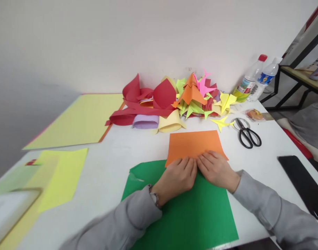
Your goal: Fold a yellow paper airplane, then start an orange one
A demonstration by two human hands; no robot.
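Note:
An orange sheet of paper (191, 144) lies over the far part of a large green sheet (190, 215). My left hand (178, 177) is closed on the near edge of the orange paper, its fingers pinched together near the middle. Right beside it, my right hand (215, 168) grips the same edge with bent fingers. The fingertips of both hands almost meet, and they hide much of that near edge. The far corners of the orange paper rest on the table (107, 180). Whether a fold lies under my fingers is hidden.
Folded paper pieces (191, 95) are heaped by the wall. Scissors (246, 133) lie at the right, with a black phone (302, 184) nearer. Two bottles (264, 78) stand at the back right. Pale yellow sheets (78, 121) and bright yellow paper (67, 180) are at the left.

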